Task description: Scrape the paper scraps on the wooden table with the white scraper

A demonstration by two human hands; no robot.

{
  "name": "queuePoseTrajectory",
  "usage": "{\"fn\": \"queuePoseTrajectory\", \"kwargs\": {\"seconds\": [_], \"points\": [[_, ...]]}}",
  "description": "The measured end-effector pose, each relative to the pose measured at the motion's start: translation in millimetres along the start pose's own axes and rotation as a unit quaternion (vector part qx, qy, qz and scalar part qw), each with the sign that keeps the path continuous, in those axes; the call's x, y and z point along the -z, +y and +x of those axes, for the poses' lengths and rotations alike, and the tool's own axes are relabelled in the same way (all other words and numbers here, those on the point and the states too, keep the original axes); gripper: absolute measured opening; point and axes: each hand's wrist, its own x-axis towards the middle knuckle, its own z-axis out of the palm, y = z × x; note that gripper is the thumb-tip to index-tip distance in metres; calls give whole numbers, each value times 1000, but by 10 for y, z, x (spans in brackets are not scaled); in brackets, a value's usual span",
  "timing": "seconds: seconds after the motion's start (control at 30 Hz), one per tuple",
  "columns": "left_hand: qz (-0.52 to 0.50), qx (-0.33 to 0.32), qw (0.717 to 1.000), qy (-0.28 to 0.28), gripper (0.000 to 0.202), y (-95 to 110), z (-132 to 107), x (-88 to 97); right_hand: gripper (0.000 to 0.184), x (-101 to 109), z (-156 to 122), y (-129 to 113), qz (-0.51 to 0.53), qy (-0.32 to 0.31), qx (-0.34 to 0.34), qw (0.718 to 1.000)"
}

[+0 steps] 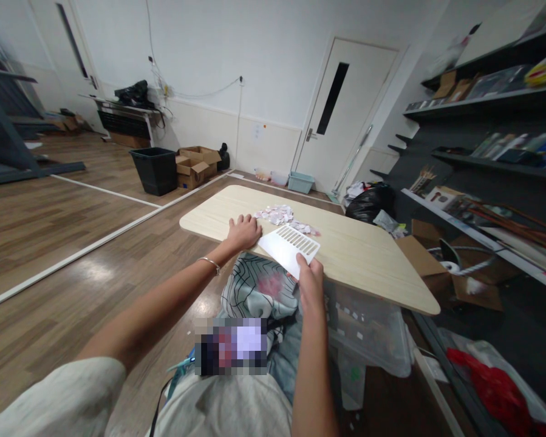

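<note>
Single head-worn view, facing forward and down from above the person's shirt, which lies nearest; the left hand and right hand appear in the near middle, at the near edge of the table. The wide field runs over the table to the far wall and a door, seen leaning rightward; shelves bound it on the right; wooden floor fills the left.

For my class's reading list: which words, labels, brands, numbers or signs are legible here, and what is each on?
No text is legible.
Small wall sheet: too small to read.
Shelved packets: too small and blurred.
Pixelated patch: obscured.
White slotted sheet in the right hand: no writing visible.
</note>
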Motion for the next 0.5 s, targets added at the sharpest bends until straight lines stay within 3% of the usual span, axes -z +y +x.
{"fn": "queuePoseTrajectory", "kwargs": {"seconds": [0.23,0.5], "points": [[33,-48,998,-7,48,-58,-53,42,36,29,16,-4,46,39,-13,998],[42,-73,996,-6,50,-101,-54,22,36,200,67,-70,64,68,-5,996]]}}
